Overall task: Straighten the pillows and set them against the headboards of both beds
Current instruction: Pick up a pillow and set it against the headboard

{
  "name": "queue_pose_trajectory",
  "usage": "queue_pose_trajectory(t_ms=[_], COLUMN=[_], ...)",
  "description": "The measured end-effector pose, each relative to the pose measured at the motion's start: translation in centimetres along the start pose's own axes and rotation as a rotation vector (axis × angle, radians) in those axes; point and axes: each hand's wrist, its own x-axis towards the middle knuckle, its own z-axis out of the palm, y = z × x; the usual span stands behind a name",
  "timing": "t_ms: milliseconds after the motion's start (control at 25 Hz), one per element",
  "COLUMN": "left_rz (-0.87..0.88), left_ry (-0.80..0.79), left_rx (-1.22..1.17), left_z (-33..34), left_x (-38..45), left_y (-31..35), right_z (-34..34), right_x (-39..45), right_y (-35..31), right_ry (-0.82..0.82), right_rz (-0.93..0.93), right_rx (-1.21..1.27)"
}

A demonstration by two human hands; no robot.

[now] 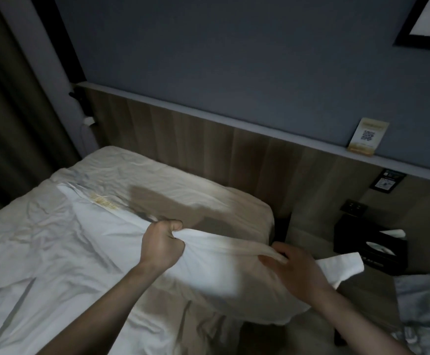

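The person's left hand (163, 244) fists the top edge of a soft white fabric pillow (196, 267) while the right hand (292, 267) pinches its corner, lifting it near the wooden panelled headboard (208, 147), likely to shake it straight

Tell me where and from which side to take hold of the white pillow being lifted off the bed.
Grip the white pillow along its top edge, one corner in each fist, coming from the foot side of the bed. The left hand already bunches that edge; the right hand pinches it nearer the loose corner, so it would probably hang straight.
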Motion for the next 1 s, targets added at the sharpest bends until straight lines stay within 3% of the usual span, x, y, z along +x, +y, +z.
queue_pose_trajectory(t_ms=[320, 1000], left_rz=[0.026, -0.129], left_ry=[0.006, -0.157], left_rx=[0.047, 0.144], left_z=[2.7, 18.4], left_x=[12.6, 35.2], left_y=[3.8, 7.4], right_z=[-3.0, -9.3], right_x=[10.9, 37.4], right_y=[2.0, 15.2], right_ry=[0.081, -0.139], right_rz=[0.004, 0.211], right_rx=[0.024, 0.182])
